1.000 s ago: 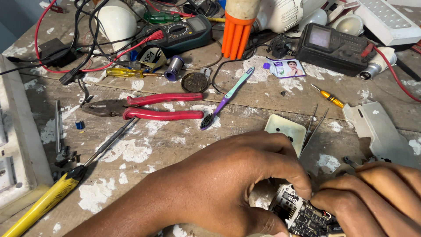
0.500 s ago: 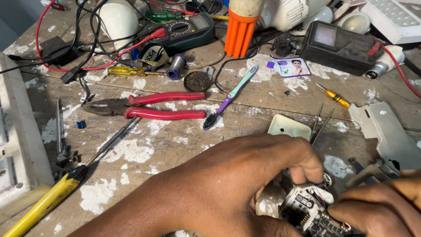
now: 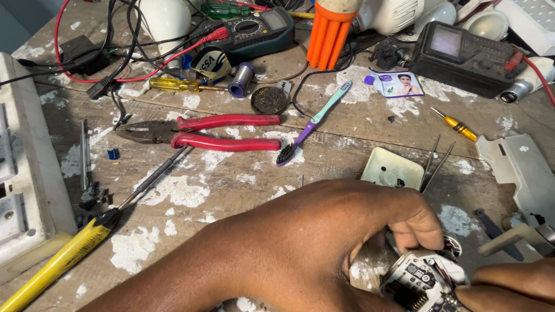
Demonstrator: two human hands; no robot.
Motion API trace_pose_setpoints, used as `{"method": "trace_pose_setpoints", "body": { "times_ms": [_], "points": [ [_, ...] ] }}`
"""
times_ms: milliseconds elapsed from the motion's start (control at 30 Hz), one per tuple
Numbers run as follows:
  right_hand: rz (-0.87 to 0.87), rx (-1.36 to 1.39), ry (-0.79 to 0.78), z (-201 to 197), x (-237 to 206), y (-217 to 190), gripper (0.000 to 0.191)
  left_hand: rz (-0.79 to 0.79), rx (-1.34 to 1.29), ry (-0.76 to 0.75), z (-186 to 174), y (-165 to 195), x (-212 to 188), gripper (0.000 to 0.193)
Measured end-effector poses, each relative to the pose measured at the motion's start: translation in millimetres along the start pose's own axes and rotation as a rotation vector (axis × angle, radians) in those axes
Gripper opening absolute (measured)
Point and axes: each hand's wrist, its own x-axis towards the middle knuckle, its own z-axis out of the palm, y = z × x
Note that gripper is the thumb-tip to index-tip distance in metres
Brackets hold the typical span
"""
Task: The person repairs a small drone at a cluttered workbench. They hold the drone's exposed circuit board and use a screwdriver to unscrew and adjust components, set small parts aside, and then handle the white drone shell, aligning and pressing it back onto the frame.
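- Our left hand reaches across the bottom of the view, fingers curled and closed around a small round device with an exposed circuit board, at the lower right of the wooden workbench.
- Our right hand shows only at the bottom right corner, touching the same device; we cannot tell whether its fingers are closed.
- Just above the left hand lie a cream plastic cover and metal tweezers.
- Farther up lie red-handled pliers and a toothbrush, side by side.
- A yellow-handled screwdriver lies at the lower left.
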Motion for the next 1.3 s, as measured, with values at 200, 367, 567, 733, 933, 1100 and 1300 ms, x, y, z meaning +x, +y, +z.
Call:
{"method": "trace_pose_setpoints", "body": {
  "times_ms": [200,367,567,733,933,1100,1300],
  "points": [
    [-0.021,0.011,-0.023,9,-3,1,0.043,0.064,-0.027,0.0,2,-7,-2,0.059],
    [-0.037,0.018,-0.036,11,-1,0,0.046,0.157,-0.065,-0.003,5,-18,-6,0.051],
    [-0.049,0.019,-0.045,14,2,1,0.05,0.122,-0.109,-0.024,8,-28,-9,0.045],
    [-0.056,0.022,-0.05,16,2,3,0.054,0.146,-0.172,-0.029,10,-34,-7,0.047],
    [-0.062,0.019,-0.053,18,-1,4,0.057,0.123,-0.203,-0.028,10,-37,-5,0.051],
    [-0.059,0.024,-0.057,18,-5,5,0.061,0.137,-0.144,-0.01,10,-39,-4,0.049],
    [-0.062,0.023,-0.061,18,-6,4,0.065,0.174,-0.142,-0.016,12,-46,-4,0.047]
  ]
}}
